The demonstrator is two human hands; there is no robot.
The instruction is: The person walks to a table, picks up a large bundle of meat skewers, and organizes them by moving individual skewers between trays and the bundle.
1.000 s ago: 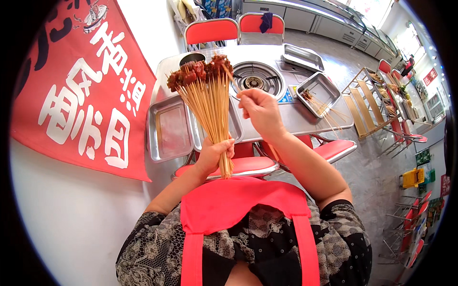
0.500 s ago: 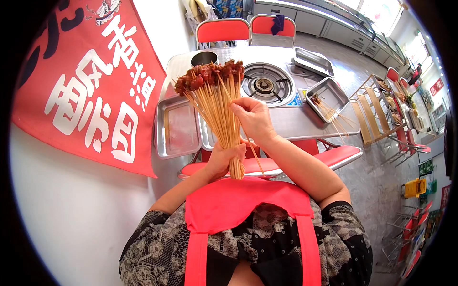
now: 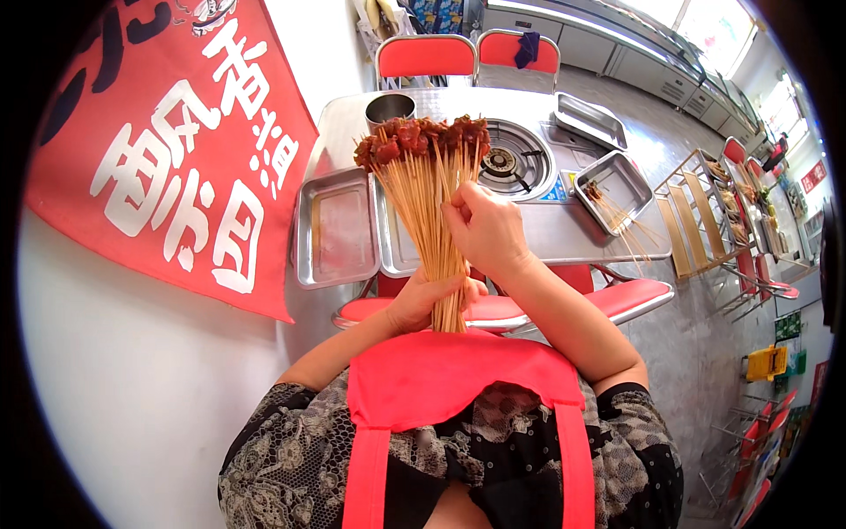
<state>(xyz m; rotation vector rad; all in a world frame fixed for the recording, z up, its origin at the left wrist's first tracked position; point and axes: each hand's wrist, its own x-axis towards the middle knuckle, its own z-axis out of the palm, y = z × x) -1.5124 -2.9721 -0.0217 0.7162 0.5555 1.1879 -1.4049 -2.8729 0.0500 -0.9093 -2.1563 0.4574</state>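
Note:
My left hand (image 3: 429, 301) is closed around the lower sticks of a thick bundle of meat skewers (image 3: 434, 207), held upright in front of my apron. Reddish-brown meat pieces (image 3: 412, 143) crowd the bundle's top, and the bare stick ends stick out below my fist. My right hand (image 3: 492, 231) is at the bundle's right side, about halfway up, with its fingers pinched against the sticks. The fingertips are partly hidden, so how many sticks they grip is unclear. A steel tray (image 3: 639, 176) farther right holds several more skewers (image 3: 614, 210), their sticks jutting over its near edge.
Behind the bundle, a round gas burner (image 3: 531, 167) is set into the steel table (image 3: 573, 234). A metal pot (image 3: 389, 108) stands at the back left. Steel trays (image 3: 338, 231) lie at the left, another (image 3: 592, 120) at the back right. Red chairs (image 3: 617, 300) stand around the table.
My right hand has moved from a single slanting skewer at the bundle's side to close against the bundle. That skewer no longer hangs apart. The view has shifted slightly left.

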